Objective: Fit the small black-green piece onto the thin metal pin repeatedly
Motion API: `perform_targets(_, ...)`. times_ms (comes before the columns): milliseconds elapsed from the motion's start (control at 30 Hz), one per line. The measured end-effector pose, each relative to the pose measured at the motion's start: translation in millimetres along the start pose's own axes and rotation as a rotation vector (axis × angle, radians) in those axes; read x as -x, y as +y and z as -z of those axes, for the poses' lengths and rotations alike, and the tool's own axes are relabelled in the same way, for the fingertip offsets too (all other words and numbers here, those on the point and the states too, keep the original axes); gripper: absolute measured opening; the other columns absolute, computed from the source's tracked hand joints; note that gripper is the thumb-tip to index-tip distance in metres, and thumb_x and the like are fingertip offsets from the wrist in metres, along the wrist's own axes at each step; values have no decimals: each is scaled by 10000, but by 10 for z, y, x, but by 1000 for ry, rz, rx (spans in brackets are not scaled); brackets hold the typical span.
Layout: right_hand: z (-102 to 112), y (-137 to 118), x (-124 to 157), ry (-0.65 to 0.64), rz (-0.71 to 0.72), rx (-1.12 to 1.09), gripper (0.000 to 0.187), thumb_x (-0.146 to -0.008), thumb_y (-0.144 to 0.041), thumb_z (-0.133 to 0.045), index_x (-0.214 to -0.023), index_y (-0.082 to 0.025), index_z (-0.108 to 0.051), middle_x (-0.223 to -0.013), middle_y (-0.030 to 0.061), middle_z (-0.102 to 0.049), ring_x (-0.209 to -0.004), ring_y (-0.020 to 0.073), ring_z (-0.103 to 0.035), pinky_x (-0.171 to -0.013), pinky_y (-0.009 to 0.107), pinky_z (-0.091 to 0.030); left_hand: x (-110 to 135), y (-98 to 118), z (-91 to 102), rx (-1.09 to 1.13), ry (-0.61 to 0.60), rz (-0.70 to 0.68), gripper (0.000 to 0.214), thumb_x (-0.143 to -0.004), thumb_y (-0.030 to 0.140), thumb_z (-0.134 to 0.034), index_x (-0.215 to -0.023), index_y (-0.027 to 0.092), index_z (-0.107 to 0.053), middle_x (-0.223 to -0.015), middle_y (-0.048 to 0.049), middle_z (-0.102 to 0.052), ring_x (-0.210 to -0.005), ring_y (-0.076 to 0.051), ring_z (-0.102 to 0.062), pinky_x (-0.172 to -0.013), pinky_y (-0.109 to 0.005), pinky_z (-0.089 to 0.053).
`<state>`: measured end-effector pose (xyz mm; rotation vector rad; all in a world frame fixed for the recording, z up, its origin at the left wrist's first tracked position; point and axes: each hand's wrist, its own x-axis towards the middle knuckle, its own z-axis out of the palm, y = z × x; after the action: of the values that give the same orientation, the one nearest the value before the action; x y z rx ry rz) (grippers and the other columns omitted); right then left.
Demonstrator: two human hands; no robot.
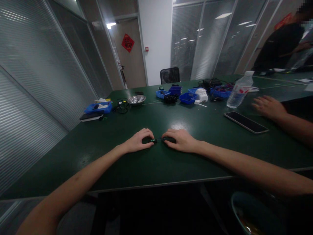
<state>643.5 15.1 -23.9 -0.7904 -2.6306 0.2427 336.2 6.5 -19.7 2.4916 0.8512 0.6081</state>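
Note:
My left hand [139, 140] rests low over the green table, fingers closed around a small black piece with a green part [153, 140] at its end. Facing it, my right hand [182, 140] grips the dark handle of what looks like a small screwdriver [169, 139]. Its thin metal shaft points left and reaches the black piece, or nearly so; the exact contact is too small to make out. Fingers hide much of both items.
Right of my hands lie a phone [245, 122], a water bottle [239, 90] and another person's hand [270, 107]. Farther back are a metal bowl [137, 100], blue bins [187, 98] and cables. A blue tray [97, 108] sits at left. The table's front edge [156, 185] is near me.

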Motion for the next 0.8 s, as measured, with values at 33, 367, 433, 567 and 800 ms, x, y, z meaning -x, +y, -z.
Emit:
perform_targets(33, -2, 4, 1, 1, 3, 1, 308, -1069, -385, -592, -1316, -230, -690, -1139, 64, -717, -870, 193, -651, -728, 319, -431, 3, -4, 1, -1, 0, -4, 224, -1021, 363, -685, -1171, 199, -712, -1224, -111, -673, -1194, -265, -604, -1061, -401, -495)
perform_targets(367, 29, -26, 2, 3, -3, -34, 349, -1011, -323, -646, -1346, -231, -665, -1151, 64, -703, -819, 178, -629, -709, 312, -434, 95, -57, 52, -14, -17, -1, 176, -1004, 330, -701, -1121, 202, -670, -1348, -121, -673, -1306, -285, -591, -1153, -455, -431)
perform_targets(433, 26, -31, 4, 11, -6, -39, 337, -1007, -310, -638, -1333, -227, -663, -1145, 62, -699, -807, 173, -624, -712, 313, -434, 94, -54, 54, -19, -20, -5, 174, -1005, 328, -699, -1121, 202, -669, -1346, -121, -676, -1306, -285, -594, -1155, -456, -427)
perform_targets(567, 26, -38, 8, 51, -9, -59, 284, -1003, -305, -636, -1273, -224, -671, -1121, 59, -704, -809, 172, -629, -723, 313, -437, 89, -47, 48, -24, -14, -5, 224, -1006, 365, -710, -1162, 207, -685, -1342, -125, -686, -1299, -289, -605, -1145, -456, -429)
perform_targets(800, 51, -64, 12, 36, 0, -78, 264, -986, -299, -654, -1236, -216, -658, -1120, 58, -714, -825, 176, -638, -728, 311, -436, 93, -71, 33, -34, -4, -12, 183, -1029, 356, -681, -1127, 202, -690, -1331, -124, -698, -1281, -279, -616, -1135, -458, -432)
